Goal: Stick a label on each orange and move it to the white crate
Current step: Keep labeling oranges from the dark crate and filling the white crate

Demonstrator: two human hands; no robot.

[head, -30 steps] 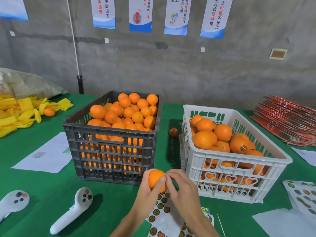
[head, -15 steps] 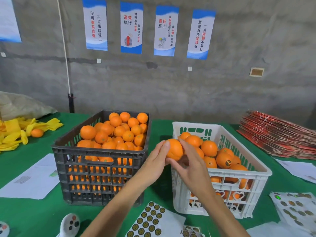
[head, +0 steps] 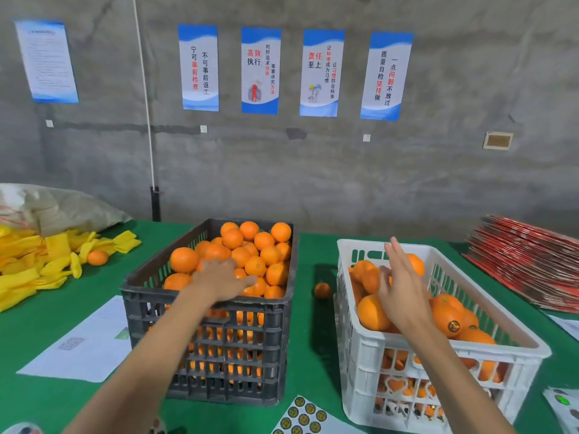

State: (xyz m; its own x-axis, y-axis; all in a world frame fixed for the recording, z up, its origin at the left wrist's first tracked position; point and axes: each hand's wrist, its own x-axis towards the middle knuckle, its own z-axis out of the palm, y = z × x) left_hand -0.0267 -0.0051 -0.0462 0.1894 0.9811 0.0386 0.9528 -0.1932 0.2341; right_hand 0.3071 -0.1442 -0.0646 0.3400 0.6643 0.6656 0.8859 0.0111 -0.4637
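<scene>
A person's left hand (head: 219, 281) reaches into the dark crate (head: 206, 339), fingers spread loosely on the heaped oranges (head: 247, 249), gripping none yet. The right hand (head: 399, 286) hovers open and empty above the white crate (head: 438, 371). The next unlabelled orange lies directly beneath the left grip, the nearer one; the label sheet (head: 302, 416) waits on the green surface (head: 310, 339).

Green matt cloth-like table cover (head: 313, 355), dark grey slatted plastic crate (head: 219, 346), glossy white plastic crate (head: 407, 371), dimpled, softly shiny oranges (head: 184, 260), white paper sheet (head: 81, 349), rough grey concrete wall (head: 282, 170), glossy posters (head: 198, 67).
</scene>
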